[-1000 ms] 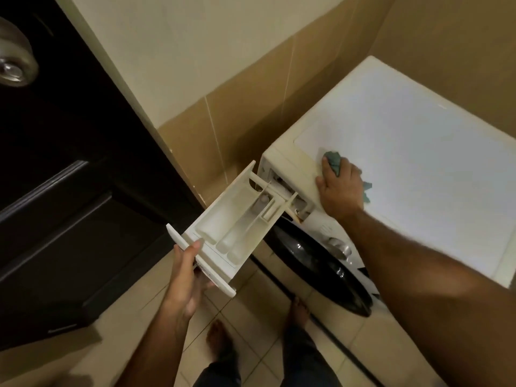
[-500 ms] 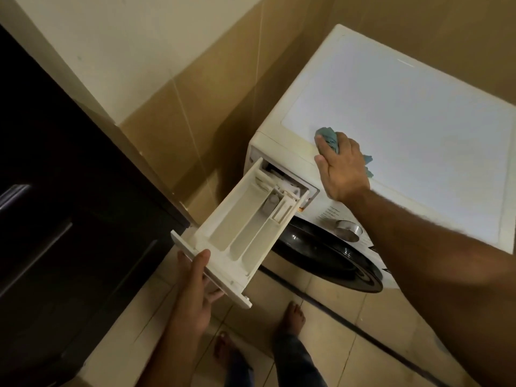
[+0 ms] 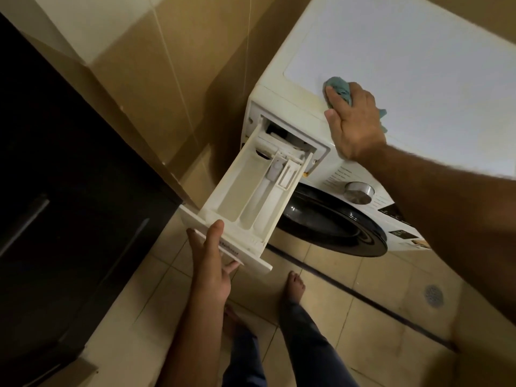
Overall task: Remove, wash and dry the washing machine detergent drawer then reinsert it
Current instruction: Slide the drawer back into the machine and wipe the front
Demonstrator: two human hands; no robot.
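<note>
Reinserting, by the look of it: detergent drawer (image 3: 251,199) with its back end just inside the slot (image 3: 290,135) at the machine's upper left corner, most of its length hanging out, tilted down toward the floor. Left hand (image 3: 212,263) clamped on the front panel, thumb on top, fingers beneath. Right hand (image 3: 354,121) pressed flat on the washing machine (image 3: 418,51) top, closed over a blue cloth (image 3: 339,89), steadying.

To seat it well: lift the front to level, square both side rails with the slot, then push straight and slowly; no forcing if it binds.

Three long compartments in the drawer, all seemingly empty and clean; small siphon fittings at the rear.
</note>
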